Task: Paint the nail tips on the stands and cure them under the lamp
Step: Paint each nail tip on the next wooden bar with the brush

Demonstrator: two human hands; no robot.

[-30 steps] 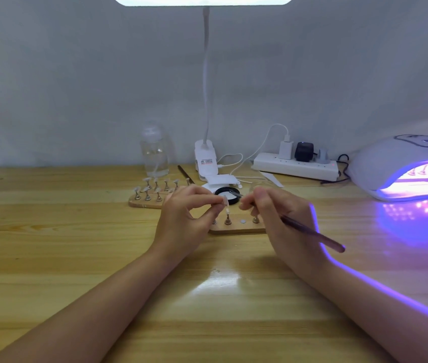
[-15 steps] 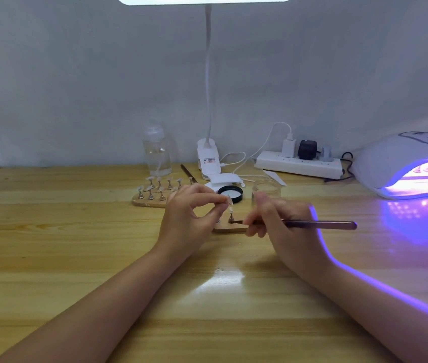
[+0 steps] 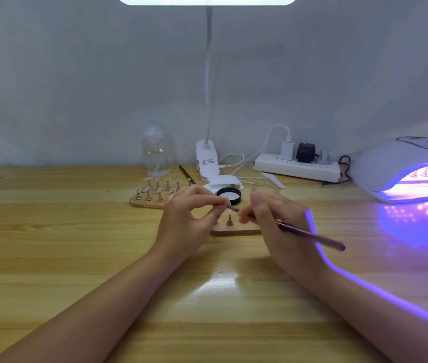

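Observation:
My left hand point(image 3: 186, 221) pinches a small nail tip stand point(image 3: 225, 204) between thumb and forefinger, lifted above the near wooden base point(image 3: 236, 230). My right hand point(image 3: 273, 221) grips a thin dark brush point(image 3: 309, 235), its bristle end touching the held nail tip and its handle slanting down to the right. One more stand with a tip point(image 3: 229, 218) sits upright on the near base. A second wooden base point(image 3: 144, 203) behind my left hand carries several stands with tips. The white curing lamp point(image 3: 406, 166) glows purple at the right, with stands inside it.
A clear bottle point(image 3: 155, 153), the clip desk lamp's foot point(image 3: 207, 161), a power strip point(image 3: 296, 169) with plugs and cables line the back wall. A black-rimmed lid point(image 3: 229, 196) and a clear glass jar point(image 3: 265, 189) stand just behind my hands. A spare brush point(image 3: 186, 174) lies near the bottle.
The brush handle has swung from level to slanting down to the right, and its tip has risen from the base to the nail tip that my left hand still holds.

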